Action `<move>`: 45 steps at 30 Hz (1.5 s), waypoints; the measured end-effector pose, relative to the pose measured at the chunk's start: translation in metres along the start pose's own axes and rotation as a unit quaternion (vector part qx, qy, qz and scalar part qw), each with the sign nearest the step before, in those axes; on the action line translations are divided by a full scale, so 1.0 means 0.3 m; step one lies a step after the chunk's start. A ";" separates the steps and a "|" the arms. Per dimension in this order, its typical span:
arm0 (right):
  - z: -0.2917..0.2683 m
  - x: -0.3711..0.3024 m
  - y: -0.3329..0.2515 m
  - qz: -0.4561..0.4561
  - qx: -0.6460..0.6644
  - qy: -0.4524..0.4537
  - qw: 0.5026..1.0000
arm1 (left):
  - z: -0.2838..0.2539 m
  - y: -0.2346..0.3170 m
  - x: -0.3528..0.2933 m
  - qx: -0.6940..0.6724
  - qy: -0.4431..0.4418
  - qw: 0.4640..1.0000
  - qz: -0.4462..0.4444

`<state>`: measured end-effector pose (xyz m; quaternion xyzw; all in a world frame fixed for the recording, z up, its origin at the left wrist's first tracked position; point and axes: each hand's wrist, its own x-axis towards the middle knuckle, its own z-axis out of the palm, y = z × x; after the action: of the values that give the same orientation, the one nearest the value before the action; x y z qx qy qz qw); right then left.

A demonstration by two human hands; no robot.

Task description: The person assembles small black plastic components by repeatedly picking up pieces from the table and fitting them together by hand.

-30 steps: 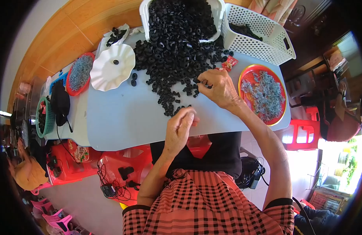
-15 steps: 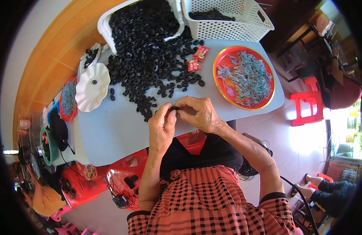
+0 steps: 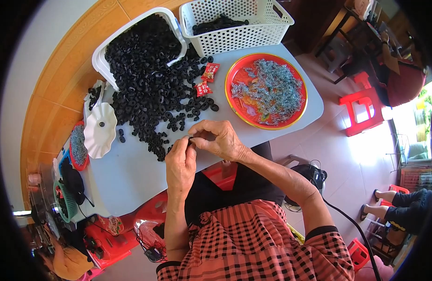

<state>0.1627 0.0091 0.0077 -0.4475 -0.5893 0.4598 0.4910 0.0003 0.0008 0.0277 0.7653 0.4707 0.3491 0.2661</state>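
Above the near edge of the table, my left hand (image 3: 180, 161) and my right hand (image 3: 220, 139) meet with thumbs and fingertips pinched. Between them is a small black plastic part (image 3: 191, 139), mostly covered by the fingers, so its exact shape cannot be made out. Just beyond my hands spreads a large heap of small black ring-shaped parts (image 3: 146, 112), spilling from a tipped white tub (image 3: 100, 58). To the right lies a round red tray (image 3: 234, 105) with a gold rim, bearing a pile of small silvery metal springs (image 3: 281, 89).
A white perforated basket (image 3: 244, 40) with black pieces stands at the back. Two red packets (image 3: 204, 89) lie beside the heap. At left are a white scalloped dish (image 3: 95, 136) and another red tray (image 3: 77, 157). Red stools (image 3: 366, 107) and other people are farther off.
The whole view has shifted, so the table sits farther left and tilts a little. My hands stay together, pinching the small black part.
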 end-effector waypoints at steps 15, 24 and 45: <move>-0.545 0.206 -0.018 -0.081 -0.530 0.053 0.842 | 0.016 -0.059 -0.057 -0.097 0.075 0.991 -0.057; -0.548 0.247 0.005 -0.054 -0.581 -0.008 0.812 | 0.020 -0.053 -0.047 -0.138 0.069 0.987 -0.050; -0.194 0.149 -0.156 0.107 0.019 -0.076 0.991 | 0.029 -0.010 -0.045 -0.281 0.052 0.950 -0.125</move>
<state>0.2116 0.0505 0.0665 -0.4622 -0.5645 0.5539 0.4011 0.0013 -0.0109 0.0163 0.5754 0.4587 0.4708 0.4867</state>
